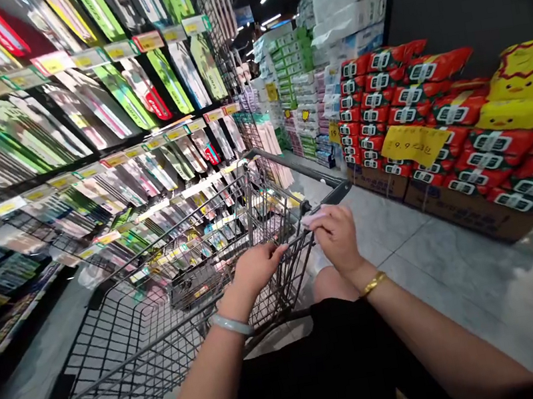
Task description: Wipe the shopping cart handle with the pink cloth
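A dark wire shopping cart [130,329] stands in a store aisle in front of me, tilted in the view. My left hand [257,265] is closed round the top wire of the cart's rear panel; a pale bangle sits on that wrist. My right hand [336,232] is closed on the cart's handle bar [291,165] near its right end, with a gold bracelet on the wrist. A small pinkish thing shows under the right fingers; I cannot make it out. The basket looks mostly bare, with a dark item near the back.
Racks of hanging packaged goods [82,121] with yellow price tags fill the left side. On the right, red packs [435,112] and yellow packs [531,83] are stacked on cardboard bases with a yellow price sign [414,144]. Stacked tissue packs [298,80] line the far aisle. The floor is grey tile.
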{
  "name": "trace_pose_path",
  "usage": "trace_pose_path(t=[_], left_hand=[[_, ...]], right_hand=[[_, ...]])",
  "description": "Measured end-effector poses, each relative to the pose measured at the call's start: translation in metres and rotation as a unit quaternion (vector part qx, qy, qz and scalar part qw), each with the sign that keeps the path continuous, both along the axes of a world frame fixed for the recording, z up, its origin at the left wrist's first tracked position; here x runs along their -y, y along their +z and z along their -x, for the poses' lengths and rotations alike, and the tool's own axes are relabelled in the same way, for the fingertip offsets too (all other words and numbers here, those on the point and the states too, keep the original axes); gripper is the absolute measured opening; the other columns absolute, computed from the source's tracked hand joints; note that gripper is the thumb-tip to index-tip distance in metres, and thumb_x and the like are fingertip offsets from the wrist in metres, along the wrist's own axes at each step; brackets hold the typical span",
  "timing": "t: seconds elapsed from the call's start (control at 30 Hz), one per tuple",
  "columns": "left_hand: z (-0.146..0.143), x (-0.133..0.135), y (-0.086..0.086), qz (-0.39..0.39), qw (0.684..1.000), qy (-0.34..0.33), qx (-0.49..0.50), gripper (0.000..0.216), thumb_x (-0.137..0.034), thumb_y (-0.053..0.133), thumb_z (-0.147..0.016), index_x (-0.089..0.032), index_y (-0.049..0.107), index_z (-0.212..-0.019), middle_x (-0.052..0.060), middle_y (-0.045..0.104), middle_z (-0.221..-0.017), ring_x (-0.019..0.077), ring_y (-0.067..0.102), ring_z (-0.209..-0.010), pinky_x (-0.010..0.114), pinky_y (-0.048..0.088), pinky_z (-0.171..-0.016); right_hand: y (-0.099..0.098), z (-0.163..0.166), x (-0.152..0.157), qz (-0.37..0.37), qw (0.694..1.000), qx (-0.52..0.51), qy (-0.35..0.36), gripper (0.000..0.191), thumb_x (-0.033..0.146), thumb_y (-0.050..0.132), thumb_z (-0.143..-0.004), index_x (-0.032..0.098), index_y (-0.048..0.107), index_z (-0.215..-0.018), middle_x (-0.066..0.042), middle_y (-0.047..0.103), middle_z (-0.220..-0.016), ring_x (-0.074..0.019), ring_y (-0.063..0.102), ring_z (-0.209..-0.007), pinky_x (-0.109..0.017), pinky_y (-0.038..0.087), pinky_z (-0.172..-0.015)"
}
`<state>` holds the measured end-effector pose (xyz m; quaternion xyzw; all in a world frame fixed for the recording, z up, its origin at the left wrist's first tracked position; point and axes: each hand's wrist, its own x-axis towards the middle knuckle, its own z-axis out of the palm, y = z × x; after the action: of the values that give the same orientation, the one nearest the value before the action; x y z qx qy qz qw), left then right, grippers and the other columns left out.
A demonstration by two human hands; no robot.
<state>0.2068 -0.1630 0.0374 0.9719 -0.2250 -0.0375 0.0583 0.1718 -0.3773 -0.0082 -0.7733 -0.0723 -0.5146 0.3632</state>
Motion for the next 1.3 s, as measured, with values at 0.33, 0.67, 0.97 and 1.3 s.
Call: trace_pose_path(t=[0.33, 0.67, 0.97, 1.3], left_hand=[[-0.022, 0.026, -0.005, -0.058, 0.997, 0.0, -0.043, 0.082, -0.073, 0.01, -0.09, -0.018, 0.068, -0.071, 0.012, 0.072, -0.079, 0.0243, 0.067, -0.077, 0.03, 0.044, -0.068], [-0.032, 0.009, -0.008, -0.053, 0.996, 0.031, -0.059, 0.083, -0.076, 0.01, -0.088, -0.02, 0.069, -0.071, 0.011, 0.071, -0.08, 0.0259, 0.067, -0.081, 0.032, 0.045, -0.07], [-0.041, -0.002, -0.013, -0.066, 0.996, 0.033, -0.049, 0.086, -0.079, 0.008, -0.086, -0.019, 0.069, -0.075, 0.012, 0.072, -0.082, 0.0269, 0.067, -0.084, 0.032, 0.046, -0.072], [-0.039, -0.001, -0.01, -0.051, 0.994, 0.052, -0.076, 0.088, -0.082, 0.008, -0.083, -0.02, 0.068, -0.065, 0.01, 0.071, -0.077, 0.0261, 0.067, -0.081, 0.032, 0.046, -0.073]], right_hand=[[-0.057, 0.013, -0.043, -0.017, 0.995, -0.071, 0.065, 0.025, 0.007, 0.054, -0.081, 0.024, 0.068, -0.07, -0.002, 0.062, -0.09, -0.0201, 0.052, -0.099, -0.039, 0.039, -0.091], [-0.121, 0.002, -0.089, 0.048, 0.985, -0.112, 0.119, 0.021, 0.01, 0.058, -0.08, 0.025, 0.069, -0.07, -0.001, 0.063, -0.089, -0.0209, 0.049, -0.099, -0.04, 0.036, -0.096], [-0.096, -0.008, -0.095, 0.12, 0.987, -0.032, 0.106, 0.018, 0.016, 0.06, -0.087, 0.028, 0.07, -0.079, 0.0, 0.066, -0.102, -0.0212, 0.047, -0.108, -0.044, 0.029, -0.104], [-0.178, -0.014, -0.126, 0.379, 0.882, -0.097, 0.263, 0.013, 0.025, 0.062, -0.09, 0.022, 0.067, -0.079, -0.001, 0.067, -0.096, -0.0197, 0.048, -0.101, -0.039, 0.032, -0.09]])
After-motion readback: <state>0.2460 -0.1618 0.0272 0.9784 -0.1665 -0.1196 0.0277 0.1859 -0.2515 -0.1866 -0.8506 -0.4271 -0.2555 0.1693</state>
